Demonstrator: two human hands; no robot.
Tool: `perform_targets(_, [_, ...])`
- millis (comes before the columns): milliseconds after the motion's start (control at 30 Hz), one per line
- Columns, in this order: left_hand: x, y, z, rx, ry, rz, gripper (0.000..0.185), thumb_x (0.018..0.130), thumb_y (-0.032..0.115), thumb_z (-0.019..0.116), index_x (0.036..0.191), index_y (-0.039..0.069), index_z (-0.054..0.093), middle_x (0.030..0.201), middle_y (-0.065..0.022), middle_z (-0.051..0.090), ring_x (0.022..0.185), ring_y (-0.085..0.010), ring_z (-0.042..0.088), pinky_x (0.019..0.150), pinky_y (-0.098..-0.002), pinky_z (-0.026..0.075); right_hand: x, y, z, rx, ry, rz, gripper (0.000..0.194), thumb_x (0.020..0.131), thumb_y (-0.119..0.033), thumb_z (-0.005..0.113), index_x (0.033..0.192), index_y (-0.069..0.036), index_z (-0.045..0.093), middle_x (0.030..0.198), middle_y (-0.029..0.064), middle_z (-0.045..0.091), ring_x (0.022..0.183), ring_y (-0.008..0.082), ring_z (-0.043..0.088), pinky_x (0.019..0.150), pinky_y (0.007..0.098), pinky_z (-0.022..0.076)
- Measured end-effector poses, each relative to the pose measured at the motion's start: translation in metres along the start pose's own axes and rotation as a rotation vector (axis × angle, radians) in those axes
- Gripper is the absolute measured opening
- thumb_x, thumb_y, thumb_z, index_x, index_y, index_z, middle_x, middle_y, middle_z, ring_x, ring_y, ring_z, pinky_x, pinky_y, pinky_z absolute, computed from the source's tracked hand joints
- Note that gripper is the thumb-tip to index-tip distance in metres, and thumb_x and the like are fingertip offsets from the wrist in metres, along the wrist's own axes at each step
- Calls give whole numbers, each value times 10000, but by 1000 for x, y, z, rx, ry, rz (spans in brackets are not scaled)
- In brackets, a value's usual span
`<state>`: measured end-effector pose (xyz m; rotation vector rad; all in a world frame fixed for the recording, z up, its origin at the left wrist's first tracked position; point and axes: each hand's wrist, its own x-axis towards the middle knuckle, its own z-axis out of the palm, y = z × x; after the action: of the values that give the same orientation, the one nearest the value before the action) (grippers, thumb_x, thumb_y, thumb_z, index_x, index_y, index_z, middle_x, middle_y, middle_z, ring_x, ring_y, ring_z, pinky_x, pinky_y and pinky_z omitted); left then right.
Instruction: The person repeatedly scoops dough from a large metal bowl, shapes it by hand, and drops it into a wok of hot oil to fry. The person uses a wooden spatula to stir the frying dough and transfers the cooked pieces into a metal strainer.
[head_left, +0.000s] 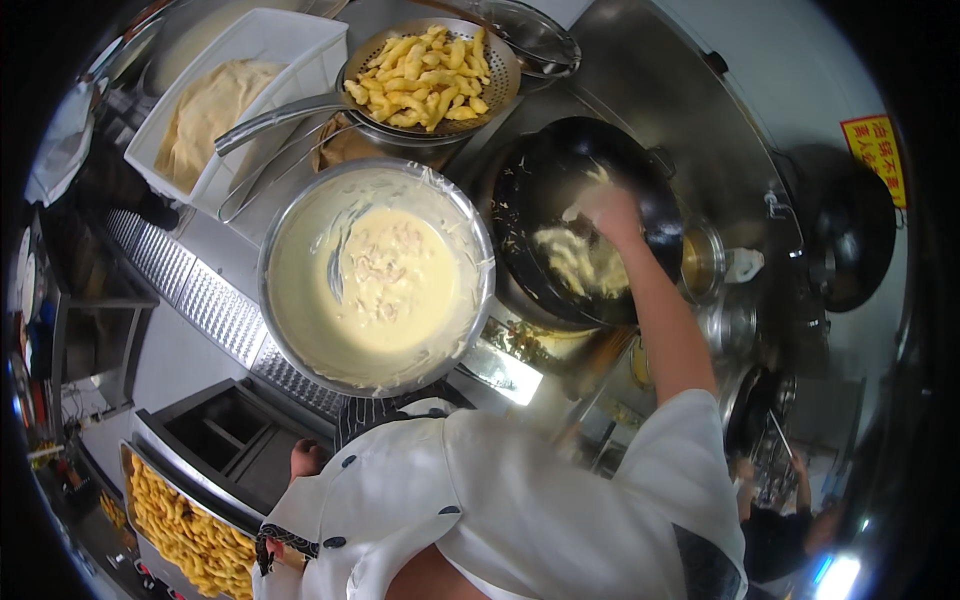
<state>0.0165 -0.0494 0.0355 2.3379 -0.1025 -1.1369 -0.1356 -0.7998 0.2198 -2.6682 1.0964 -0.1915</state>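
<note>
My right hand (611, 210) is low over a black wok (517, 180), its fingers motion-blurred and pale with batter. Whether a strip is still between the fingers cannot be told. Pale battered strips (574, 259) lie bubbling in the oil below it. To the wok's left stands a large steel bowl (289, 292) of thick, pale yellow batter (420, 300) with pieces of food in it, its wall streaked with drips. My left hand (306, 457) is down at my left side, mostly hidden by the white jacket; its grip cannot be made out.
Beyond the bowl, a perforated long-handled strainer (506, 71) holds fried golden strips (427, 75). A white plastic tub (315, 45) with beige contents and metal tongs (262, 176) are beside it. A tray of fried pieces (187, 525) is lower left. Another person (780, 525) works at right.
</note>
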Motion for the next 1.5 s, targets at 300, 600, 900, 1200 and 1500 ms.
perform_targets(300, [-40,-10,17,34,109,-112,304,789,164,537,1013,-15,636,974,-212,667,959,-330,641,840,-386,495,43,2,6,-75,160,178,407,816,-348,671,988,20,672,972,227,660,942,357,639,802,411,515])
perform_targets(600, [-10,-44,8,-70,59,-159,326,792,169,523,1036,-20,625,976,-203,669,953,-320,643,836,-375,498,-48,-243,62,-67,-363,-501,125,770,-114,648,869,-44,677,947,160,649,862,303,634,796,366,511])
perform_targets(900, [-9,-72,-27,-206,-10,-165,342,778,179,543,1049,-16,620,986,-185,672,932,-287,650,830,-356,500,-86,-283,173,-134,-288,-415,240,755,-185,672,961,-68,632,965,143,626,906,317,614,787,389,508])
perform_targets(1200, [10,-106,-52,-149,33,-144,362,788,169,519,1071,-40,605,968,-208,669,878,-294,662,793,-363,520,-98,-296,139,296,-247,-322,216,737,-133,691,903,-4,643,898,194,654,815,341,625,721,380,495])
perform_targets(1500, [61,-110,-48,7,46,52,343,813,146,535,1097,-35,601,976,-205,671,875,-279,673,777,-355,527,-91,-297,55,959,-174,278,155,777,-57,642,909,25,642,803,74,647,685,133,576,644,283,472])
